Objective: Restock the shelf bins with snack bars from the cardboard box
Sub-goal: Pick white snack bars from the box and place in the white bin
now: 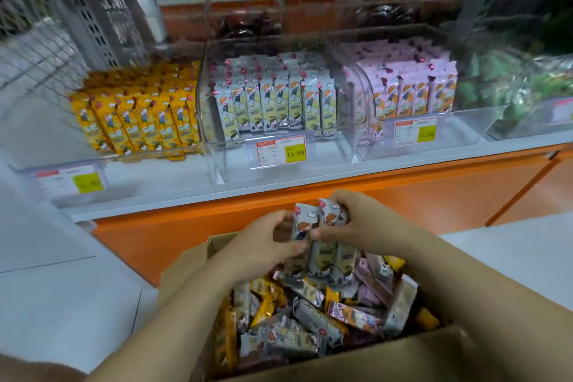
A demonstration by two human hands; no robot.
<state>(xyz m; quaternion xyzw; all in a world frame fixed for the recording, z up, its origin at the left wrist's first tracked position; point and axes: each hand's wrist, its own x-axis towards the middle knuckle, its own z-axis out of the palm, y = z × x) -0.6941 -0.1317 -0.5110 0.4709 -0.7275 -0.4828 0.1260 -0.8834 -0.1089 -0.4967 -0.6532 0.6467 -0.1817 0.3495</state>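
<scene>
On the shelf stand three clear bins side by side. The left bin holds yellow bars upright in rows, with a price tag on its front. The middle bin holds white bars upright toward its back, leaving its front floor bare, and it has its own tag. The right bin holds pink bars behind a third tag. Green packets, blurred, lie farthest right.

Below the shelf is an orange panel, and in front of it stands the open box, full of loose bars in yellow, white and pink, lying every way. Both hands are above the box's far end. The left hand has its fingers curled and pinches the left edge of a bunch of white bars between thumb and fingers. The right hand curls over the top and right side of the same bunch and grips it. The bunch hangs upright between the hands, its lower ends just over the loose bars.
</scene>
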